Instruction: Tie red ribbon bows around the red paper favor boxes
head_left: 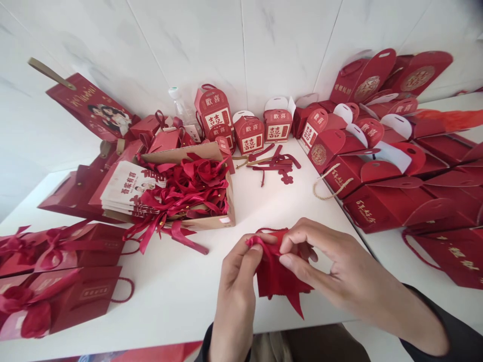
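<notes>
A small red box (268, 282) with a thin cord loop at its top sits near the table's front edge, with a red ribbon (272, 259) over it. My left hand (240, 274) pinches the ribbon between thumb and fingers at the box's upper left. On the right side, my right hand (324, 264) holds part of the same ribbon, thumb and index finger close together. One ribbon end hangs pointed below the box. The ribbon and both hands hide much of the box's face.
A cardboard box (231, 206) of red ribbons stands left of centre, beside stacked printed cards (124, 186). Ribboned boxes (90, 291) line the left front. Many red boxes (381, 201) fill the right. Small boxes (249, 134) and tassels (279, 163) lie behind.
</notes>
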A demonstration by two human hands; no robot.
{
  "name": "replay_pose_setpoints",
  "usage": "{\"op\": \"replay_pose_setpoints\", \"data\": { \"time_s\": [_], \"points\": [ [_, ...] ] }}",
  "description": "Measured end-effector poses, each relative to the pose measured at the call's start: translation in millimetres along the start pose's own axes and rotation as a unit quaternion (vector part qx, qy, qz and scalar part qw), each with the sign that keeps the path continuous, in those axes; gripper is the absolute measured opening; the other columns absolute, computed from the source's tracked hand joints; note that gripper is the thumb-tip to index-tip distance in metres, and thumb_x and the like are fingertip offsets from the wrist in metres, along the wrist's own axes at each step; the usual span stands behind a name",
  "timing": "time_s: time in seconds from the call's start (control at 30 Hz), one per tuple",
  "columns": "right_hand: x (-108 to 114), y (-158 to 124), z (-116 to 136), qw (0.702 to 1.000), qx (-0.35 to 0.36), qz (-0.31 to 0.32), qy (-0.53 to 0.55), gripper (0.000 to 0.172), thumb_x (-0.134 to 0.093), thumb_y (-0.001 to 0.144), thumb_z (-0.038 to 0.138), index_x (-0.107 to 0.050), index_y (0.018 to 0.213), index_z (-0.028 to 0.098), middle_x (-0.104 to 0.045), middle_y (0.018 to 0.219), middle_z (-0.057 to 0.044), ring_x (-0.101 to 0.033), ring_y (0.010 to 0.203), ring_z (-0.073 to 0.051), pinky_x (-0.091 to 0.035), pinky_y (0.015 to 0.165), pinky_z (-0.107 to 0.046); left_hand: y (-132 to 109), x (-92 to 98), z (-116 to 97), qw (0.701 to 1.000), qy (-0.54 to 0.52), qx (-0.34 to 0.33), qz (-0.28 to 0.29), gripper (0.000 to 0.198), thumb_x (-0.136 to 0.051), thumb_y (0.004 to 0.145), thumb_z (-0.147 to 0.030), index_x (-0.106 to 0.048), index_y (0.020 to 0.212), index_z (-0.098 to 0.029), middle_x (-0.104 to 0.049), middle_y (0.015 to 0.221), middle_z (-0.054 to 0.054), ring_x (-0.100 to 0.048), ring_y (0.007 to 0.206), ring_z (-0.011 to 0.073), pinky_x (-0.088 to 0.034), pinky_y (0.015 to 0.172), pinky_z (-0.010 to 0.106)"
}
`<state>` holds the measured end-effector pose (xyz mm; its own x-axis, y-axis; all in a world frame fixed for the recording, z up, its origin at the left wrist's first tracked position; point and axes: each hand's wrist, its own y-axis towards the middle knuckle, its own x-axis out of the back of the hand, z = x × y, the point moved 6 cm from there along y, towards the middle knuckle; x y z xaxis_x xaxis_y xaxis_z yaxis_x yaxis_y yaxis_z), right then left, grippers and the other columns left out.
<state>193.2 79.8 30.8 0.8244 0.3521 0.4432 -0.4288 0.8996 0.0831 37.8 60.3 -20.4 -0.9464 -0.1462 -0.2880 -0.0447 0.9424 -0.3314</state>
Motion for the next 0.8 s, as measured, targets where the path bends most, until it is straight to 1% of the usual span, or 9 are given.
{"op": "replay_pose_setpoints", "data": {
  "time_s": [0.1,0.27,0.33,0.37,0.43,0.47,0.57,0.67,0.8],
  "points": [
    [0.0,-1.5,-1.5,1.0,0.001,0.0,-0.001,0.011,-0.056,0.107,0.024,-0.062,0.098,0.026,-0.06,0.092,0.002,-0.058,0.077,-0.017,-0.044,0.071,-0.028,-2.6,-9.8,-8.0,0.999,0.019,-0.012,0.047,0.018,-0.066,0.094,-0.036,-0.074,0.095,-0.02,-0.075,0.103,0.005,-0.066,0.092,0.0182,-0.053,0.084,0.027],
    [-0.7,-1.4,-5.4,0.998,-0.043,-0.011,0.042,0.013,-0.054,0.11,0.032,-0.059,0.099,0.027,-0.058,0.082,0.006,-0.055,0.068,-0.015,-0.045,0.062,-0.024,-2.7,-14.1,-10.0,0.996,0.07,-0.009,0.056,0.024,-0.068,0.094,-0.043,-0.071,0.093,-0.019,-0.067,0.08,0.001,-0.058,0.071,0.0127,-0.049,0.068,0.023],
    [-3.9,-1.8,-5.6,0.996,-0.055,-0.003,0.063,0.004,-0.059,0.107,0.031,-0.058,0.103,0.029,-0.058,0.081,0.008,-0.056,0.068,-0.014,-0.047,0.062,-0.022,-2.2,-14.9,-9.7,0.995,0.076,-0.014,0.061,0.024,-0.067,0.095,-0.043,-0.072,0.095,-0.019,-0.066,0.078,0.0,-0.058,0.07,0.0123,-0.05,0.068,0.023],
    [-6.0,-2.0,-5.6,0.996,-0.059,0.003,0.07,0.005,-0.062,0.104,0.028,-0.058,0.106,0.029,-0.059,0.082,0.008,-0.057,0.07,-0.014,-0.048,0.063,-0.021,-2.0,-15.0,-10.0,0.995,0.077,-0.021,0.062,0.023,-0.066,0.096,-0.042,-0.072,0.095,-0.02,-0.066,0.079,0.0,-0.059,0.072,0.0126,-0.05,0.069,0.022],
    [-8.9,-2.7,-6.2,0.995,-0.064,0.008,0.076,0.017,-0.066,0.099,0.022,-0.057,0.111,0.03,-0.062,0.087,0.008,-0.059,0.072,-0.013,-0.049,0.067,-0.021,-1.6,-14.3,-10.5,0.994,0.077,-0.036,0.063,0.022,-0.065,0.097,-0.04,-0.071,0.093,-0.02,-0.066,0.08,0.001,-0.062,0.078,0.0139,-0.05,0.07,0.022],
    [-9.5,-3.1,-6.6,0.995,-0.064,0.006,0.075,0.019,-0.065,0.098,0.02,-0.057,0.111,0.03,-0.063,0.087,0.008,-0.059,0.072,-0.012,-0.049,0.068,-0.02,-1.3,-13.6,-10.1,0.995,0.074,-0.038,0.062,0.022,-0.064,0.097,-0.041,-0.071,0.092,-0.02,-0.066,0.08,0.001,-0.062,0.08,0.0143,-0.05,0.07,0.022],
    [-8.7,-3.9,-8.6,0.995,-0.06,-0.001,0.076,0.014,-0.06,0.101,0.019,-0.057,0.109,0.029,-0.062,0.083,0.008,-0.061,0.07,-0.012,-0.05,0.066,-0.019,-0.8,-11.0,-7.3,0.996,0.06,-0.022,0.064,0.025,-0.064,0.097,-0.043,-0.068,0.088,-0.02,-0.067,0.081,0.001,-0.059,0.076,0.0131,-0.05,0.068,0.021],
    [-6.0,-2.8,-10.0,0.997,-0.05,-0.008,0.063,0.009,-0.057,0.104,0.021,-0.059,0.107,0.028,-0.064,0.082,0.007,-0.063,0.07,-0.013,-0.052,0.065,-0.02,-2.4,-10.4,-9.6,0.996,0.055,-0.018,0.067,0.028,-0.064,0.097,-0.043,-0.067,0.083,-0.019,-0.062,0.075,-0.001,-0.054,0.072,0.0115,-0.048,0.068,0.02],
    [-1.9,0.8,-7.7,0.999,-0.023,-0.036,0.008,0.012,-0.057,0.102,0.02,-0.063,0.108,0.028,-0.071,0.097,0.005,-0.068,0.081,-0.014,-0.054,0.073,-0.022,-6.0,-16.1,-13.5,0.993,0.077,-0.012,0.089,0.021,-0.067,0.095,-0.042,-0.072,0.101,-0.023,-0.061,0.079,-0.001,-0.053,0.072,0.0122,-0.046,0.066,0.022]
  ]
}}
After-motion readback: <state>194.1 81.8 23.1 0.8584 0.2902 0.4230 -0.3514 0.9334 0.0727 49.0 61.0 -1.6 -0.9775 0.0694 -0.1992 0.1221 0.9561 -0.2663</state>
